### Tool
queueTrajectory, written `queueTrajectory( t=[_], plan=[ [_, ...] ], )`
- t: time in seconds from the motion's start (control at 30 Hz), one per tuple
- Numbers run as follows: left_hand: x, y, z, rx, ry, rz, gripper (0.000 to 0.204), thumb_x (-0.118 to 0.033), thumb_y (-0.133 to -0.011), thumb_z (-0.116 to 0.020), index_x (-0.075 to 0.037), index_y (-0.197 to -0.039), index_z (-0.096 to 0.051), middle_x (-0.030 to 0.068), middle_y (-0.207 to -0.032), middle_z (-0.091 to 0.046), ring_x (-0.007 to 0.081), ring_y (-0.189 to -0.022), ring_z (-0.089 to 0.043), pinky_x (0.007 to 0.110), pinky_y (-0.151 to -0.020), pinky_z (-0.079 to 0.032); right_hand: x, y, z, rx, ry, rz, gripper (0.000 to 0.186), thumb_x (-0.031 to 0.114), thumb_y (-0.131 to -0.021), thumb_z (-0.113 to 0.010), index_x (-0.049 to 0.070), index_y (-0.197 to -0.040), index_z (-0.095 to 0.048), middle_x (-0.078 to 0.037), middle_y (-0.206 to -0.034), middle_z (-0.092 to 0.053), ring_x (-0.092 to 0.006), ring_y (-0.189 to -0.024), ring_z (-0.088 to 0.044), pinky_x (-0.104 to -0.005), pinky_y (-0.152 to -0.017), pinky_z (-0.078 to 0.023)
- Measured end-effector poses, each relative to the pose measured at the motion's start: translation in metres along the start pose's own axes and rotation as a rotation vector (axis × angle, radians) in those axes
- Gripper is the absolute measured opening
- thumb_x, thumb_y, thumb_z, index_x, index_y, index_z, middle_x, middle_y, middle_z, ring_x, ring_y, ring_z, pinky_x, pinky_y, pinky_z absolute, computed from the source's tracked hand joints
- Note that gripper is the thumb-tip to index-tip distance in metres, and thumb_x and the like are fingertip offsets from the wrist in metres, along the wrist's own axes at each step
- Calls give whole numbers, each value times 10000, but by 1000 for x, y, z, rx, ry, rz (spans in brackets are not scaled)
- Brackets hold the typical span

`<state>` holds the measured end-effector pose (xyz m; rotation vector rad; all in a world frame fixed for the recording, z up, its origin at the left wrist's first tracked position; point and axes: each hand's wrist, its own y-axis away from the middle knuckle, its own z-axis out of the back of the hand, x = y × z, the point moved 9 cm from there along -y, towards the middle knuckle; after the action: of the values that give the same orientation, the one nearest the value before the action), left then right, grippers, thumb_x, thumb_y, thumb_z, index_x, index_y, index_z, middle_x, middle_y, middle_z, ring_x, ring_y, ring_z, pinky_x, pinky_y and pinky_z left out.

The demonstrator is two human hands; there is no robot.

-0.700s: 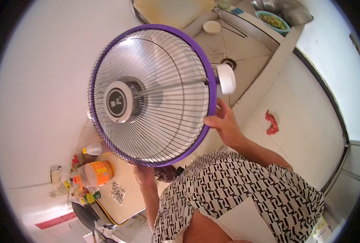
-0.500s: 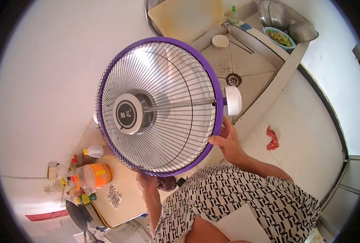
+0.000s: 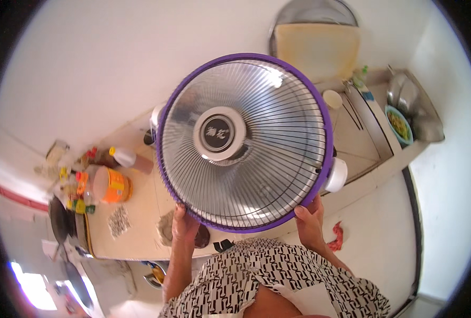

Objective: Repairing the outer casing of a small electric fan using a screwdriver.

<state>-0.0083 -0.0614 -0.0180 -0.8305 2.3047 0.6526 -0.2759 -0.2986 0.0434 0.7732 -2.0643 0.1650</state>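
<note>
A round electric heater (image 3: 278, 153) fills the middle of the head view. It has a purple rim, a wire guard, a shiny dish behind the wires and white side mounts. My left hand (image 3: 184, 227) grips the lower left rim, fingers curled behind it. On the lower right rim, my right hand (image 3: 310, 221) holds on with its thumb in front; its other fingers are mostly behind the rim. The heater is lifted above the counter and hides part of it.
A sink (image 3: 360, 151) with a white bowl (image 3: 332, 99) lies to the right. Bottles, a large orange-labelled jug (image 3: 111, 184) and a dark wok (image 3: 59, 220) are at the left. A cutting board (image 3: 317, 50) leans on the wall. A red cloth-like scrap (image 3: 336, 237) lies at lower right.
The heater has shifted right and turned to face me more squarely, both hands still on its rim. The view has swung leftward, showing more of the left counter.
</note>
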Motion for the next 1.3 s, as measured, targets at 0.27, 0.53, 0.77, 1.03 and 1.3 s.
queueTrajectory(
  t=[0.27,0.53,0.77,1.03,1.3],
  plan=[
    [4,13,-44,-31,50,-1,661,-255,-923,-694,-111,-1472,-356,59,-1391,-527,225,-1240,-545,425,-1018,-471,39,21,54,-42,951,-40,430,324,-915,-676,-51,-1125,-653,-105,-940,-698,-188,-855,-655,-317,-807,-540],
    [-9,-29,-89,-107,-77,25,532,-260,-953,-655,-113,-1381,-375,83,-1256,-576,187,-1090,-609,379,-918,-503,110,18,-170,552,1673,1133,520,212,-660,-840,131,-1156,-706,-80,-1252,-619,-268,-1106,-583,-454,-924,-439],
    [-15,-62,-122,-167,-123,27,482,-264,-939,-691,-116,-1307,-417,30,-1097,-599,122,-954,-626,316,-790,-554,23,-33,-238,881,1941,1102,746,323,-747,-794,273,-1427,-491,9,-1569,-326,-321,-1437,-266,-728,-1000,-299],
    [-38,-93,-131,-90,-144,-2,609,-288,-915,-716,-112,-1363,-344,51,-1131,-602,147,-946,-645,328,-802,-558,15,-65,-259,777,2048,1142,695,345,-813,-753,292,-1445,-469,70,-1577,-303,-320,-1442,-245,-768,-968,-295],
    [-54,-99,-140,134,-90,55,634,-203,-872,-736,-55,-1333,-327,127,-1147,-579,192,-949,-661,366,-801,-594,14,-78,-273,727,2086,1118,596,313,-866,-706,295,-1423,-497,81,-1581,-295,-293,-1435,-250,-768,-992,-290]
  ],
)
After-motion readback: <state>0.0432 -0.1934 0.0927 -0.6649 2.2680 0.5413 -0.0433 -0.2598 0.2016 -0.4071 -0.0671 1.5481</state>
